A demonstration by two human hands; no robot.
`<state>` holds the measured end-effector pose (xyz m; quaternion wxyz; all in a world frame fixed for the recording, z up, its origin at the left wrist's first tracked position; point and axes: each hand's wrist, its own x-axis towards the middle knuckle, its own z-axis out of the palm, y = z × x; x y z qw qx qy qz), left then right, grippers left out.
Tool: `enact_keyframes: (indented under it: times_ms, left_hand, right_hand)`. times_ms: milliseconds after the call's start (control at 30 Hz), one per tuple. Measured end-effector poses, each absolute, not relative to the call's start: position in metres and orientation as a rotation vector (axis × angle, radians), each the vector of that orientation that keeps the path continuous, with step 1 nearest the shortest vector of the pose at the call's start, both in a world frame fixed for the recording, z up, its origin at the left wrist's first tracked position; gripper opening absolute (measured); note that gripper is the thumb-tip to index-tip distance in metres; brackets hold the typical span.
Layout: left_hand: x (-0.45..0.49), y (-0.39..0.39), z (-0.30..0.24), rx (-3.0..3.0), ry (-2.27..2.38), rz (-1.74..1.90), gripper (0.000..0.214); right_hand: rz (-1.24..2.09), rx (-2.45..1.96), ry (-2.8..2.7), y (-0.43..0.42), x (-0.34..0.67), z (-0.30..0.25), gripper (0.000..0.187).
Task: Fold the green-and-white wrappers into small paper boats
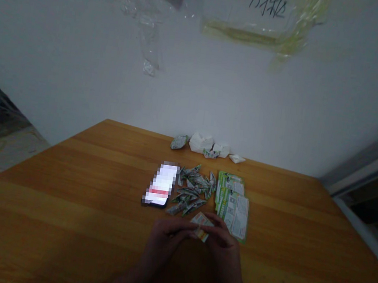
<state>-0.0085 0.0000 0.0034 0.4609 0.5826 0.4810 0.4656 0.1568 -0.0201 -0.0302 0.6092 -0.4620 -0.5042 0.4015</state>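
Low in the middle of the head view, a small partly folded piece of printed paper (202,220) is pinched between my two hands. My left hand (171,234) grips its left side, fingers pressed together. On its right side my right hand (222,241) is closed, with fingers behind and on top. Just beyond lies a pile of folded paper pieces (197,186), green and grey. Right of the pile are stacked flat printed sheets (236,208) with green edges, partly behind my right hand. The underside of the held paper is hidden.
A phone (162,184) with a lit, blurred screen lies left of the pile. Along the wall stand white folded paper shapes (201,143), a crumpled printed paper piece (178,142) and a small white paper piece (237,158). All rest on a wooden table (82,183).
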Motion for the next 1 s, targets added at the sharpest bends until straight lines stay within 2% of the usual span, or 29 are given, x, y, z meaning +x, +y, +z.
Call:
enact_keyframes:
  times_ms: [133,400,600,1000]
  left_hand:
    - [-0.01,-0.001,0.006,1.33,1.209,1.146,0.013]
    - [-0.011,-0.005,0.015,1.365,1.186,1.197,0.01]
    - [-0.012,-0.004,0.013,1.39,1.199,1.251,0.012]
    - [-0.009,-0.006,0.012,1.333,1.107,1.24,0.019]
  right_hand:
    - [1.047,-1.071,-1.113,-0.02,0.159,-0.031,0.013]
    - [0.88,-1.038,-1.179,-0.018,0.159,-0.023,0.014]
    - [1.081,-1.172,-1.084,-0.022,0.162,-0.024,0.01]
    - [0.93,-1.279,-0.934,-0.026,0.161,-0.009,0.007]
